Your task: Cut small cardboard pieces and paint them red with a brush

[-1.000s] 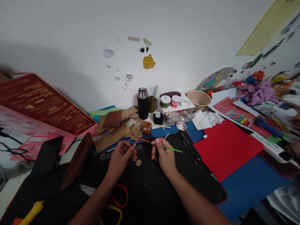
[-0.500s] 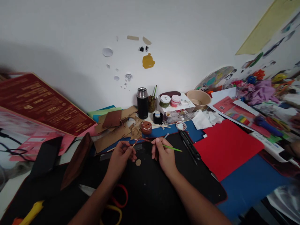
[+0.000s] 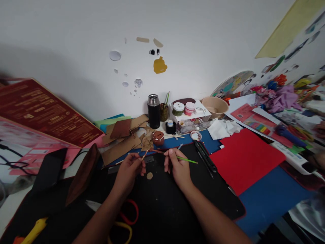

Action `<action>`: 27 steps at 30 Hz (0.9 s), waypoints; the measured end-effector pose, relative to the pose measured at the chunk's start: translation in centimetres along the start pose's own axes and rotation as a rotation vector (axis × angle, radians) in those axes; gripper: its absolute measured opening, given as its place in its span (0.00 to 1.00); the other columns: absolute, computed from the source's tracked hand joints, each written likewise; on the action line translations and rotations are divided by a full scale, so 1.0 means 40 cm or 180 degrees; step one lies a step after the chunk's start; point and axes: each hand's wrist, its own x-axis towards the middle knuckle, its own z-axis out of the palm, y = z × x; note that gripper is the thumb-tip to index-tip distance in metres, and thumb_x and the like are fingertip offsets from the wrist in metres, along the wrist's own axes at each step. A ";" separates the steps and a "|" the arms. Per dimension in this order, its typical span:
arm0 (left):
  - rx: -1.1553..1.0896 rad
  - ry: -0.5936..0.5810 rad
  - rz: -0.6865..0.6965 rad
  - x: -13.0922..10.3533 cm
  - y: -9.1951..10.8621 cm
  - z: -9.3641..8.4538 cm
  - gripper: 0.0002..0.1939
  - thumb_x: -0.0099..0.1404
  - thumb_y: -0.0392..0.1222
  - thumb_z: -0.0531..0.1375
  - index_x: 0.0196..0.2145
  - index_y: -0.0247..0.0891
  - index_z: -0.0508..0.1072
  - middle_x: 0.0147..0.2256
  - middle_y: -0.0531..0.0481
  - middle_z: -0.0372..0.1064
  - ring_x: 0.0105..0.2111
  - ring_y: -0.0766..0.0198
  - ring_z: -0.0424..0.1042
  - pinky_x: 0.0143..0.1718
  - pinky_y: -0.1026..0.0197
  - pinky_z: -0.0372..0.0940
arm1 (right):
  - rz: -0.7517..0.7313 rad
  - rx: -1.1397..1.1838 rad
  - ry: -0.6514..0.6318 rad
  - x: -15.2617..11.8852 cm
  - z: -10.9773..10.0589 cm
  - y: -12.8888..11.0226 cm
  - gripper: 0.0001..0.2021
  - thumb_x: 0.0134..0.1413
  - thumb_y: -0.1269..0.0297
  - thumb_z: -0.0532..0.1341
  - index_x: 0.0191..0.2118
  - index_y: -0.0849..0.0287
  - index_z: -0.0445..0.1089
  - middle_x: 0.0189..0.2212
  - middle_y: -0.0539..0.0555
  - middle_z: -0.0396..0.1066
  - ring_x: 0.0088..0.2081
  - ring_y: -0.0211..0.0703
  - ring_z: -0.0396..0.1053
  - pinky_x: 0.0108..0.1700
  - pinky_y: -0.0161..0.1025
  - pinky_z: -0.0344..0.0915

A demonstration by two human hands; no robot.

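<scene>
My right hand [image 3: 179,169] is closed around a paintbrush [image 3: 188,159] with a green handle. Its brown-coated bristles point left, at the tip of a small thin strip [image 3: 145,155], pinched by my left hand [image 3: 129,171]; the strip looks like cardboard, partly brown, but is too small to be sure. The bristles and the strip's tip meet or nearly meet. Beneath my hands, a small round tan disc [image 3: 149,176] lies on the black mat [image 3: 162,210]. Just beyond them stands an open jar of brown paint [image 3: 158,138].
Cardboard scraps [image 3: 122,149] lie left of the jar. A black flask [image 3: 153,113] stands behind it. Black cutters [image 3: 205,156] and red paper [image 3: 247,162] are on the right. Scissors [image 3: 130,211] with red and yellow handles lie by my left forearm; a brown pointed piece [image 3: 82,176] is farther left.
The view has shifted very slightly. Both hands keep their hold on the brush and the strip, with almost no movement.
</scene>
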 end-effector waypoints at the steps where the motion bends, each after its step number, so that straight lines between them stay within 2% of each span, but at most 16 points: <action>1: -0.0012 0.0006 -0.0015 -0.001 0.001 0.001 0.21 0.53 0.46 0.70 0.38 0.42 0.62 0.22 0.59 0.72 0.17 0.66 0.69 0.19 0.67 0.60 | 0.0006 0.0019 -0.0038 -0.001 0.000 -0.001 0.24 0.62 0.38 0.65 0.35 0.58 0.73 0.17 0.45 0.68 0.15 0.34 0.64 0.17 0.29 0.56; 7: 0.0048 -0.0135 0.0011 -0.005 0.004 0.002 0.21 0.54 0.47 0.69 0.37 0.43 0.61 0.21 0.60 0.71 0.16 0.66 0.68 0.17 0.67 0.59 | 0.0054 -0.0098 -0.0342 -0.015 0.014 0.002 0.24 0.63 0.39 0.64 0.34 0.59 0.74 0.16 0.46 0.68 0.15 0.33 0.63 0.17 0.29 0.55; 12: 0.0170 -0.0209 0.0023 -0.008 0.003 0.003 0.20 0.56 0.46 0.67 0.36 0.44 0.59 0.21 0.60 0.71 0.16 0.67 0.66 0.17 0.68 0.59 | 0.0006 -0.0055 0.0006 -0.001 0.004 0.002 0.23 0.63 0.39 0.65 0.35 0.58 0.73 0.18 0.46 0.69 0.16 0.34 0.64 0.17 0.29 0.57; 14: 0.0221 -0.0220 0.0017 -0.009 0.002 0.002 0.19 0.56 0.46 0.66 0.37 0.44 0.58 0.21 0.60 0.71 0.16 0.67 0.66 0.17 0.68 0.59 | 0.0004 0.0028 0.0028 0.001 0.000 0.000 0.23 0.63 0.39 0.65 0.35 0.58 0.73 0.18 0.45 0.68 0.15 0.34 0.64 0.17 0.29 0.57; 20: 0.0330 -0.0281 0.0020 -0.008 -0.002 0.001 0.21 0.56 0.47 0.66 0.36 0.45 0.56 0.20 0.61 0.71 0.14 0.67 0.66 0.15 0.68 0.58 | 0.0052 -0.0048 -0.0345 -0.014 0.011 0.001 0.24 0.63 0.39 0.64 0.35 0.59 0.74 0.17 0.46 0.68 0.15 0.33 0.63 0.17 0.29 0.56; 27: 0.0397 -0.0265 0.0055 -0.010 0.002 0.005 0.21 0.55 0.47 0.67 0.36 0.45 0.57 0.21 0.60 0.71 0.15 0.66 0.67 0.16 0.67 0.59 | 0.0017 -0.0005 0.0074 0.003 0.000 -0.001 0.24 0.62 0.39 0.65 0.35 0.58 0.73 0.17 0.45 0.68 0.15 0.34 0.63 0.17 0.29 0.56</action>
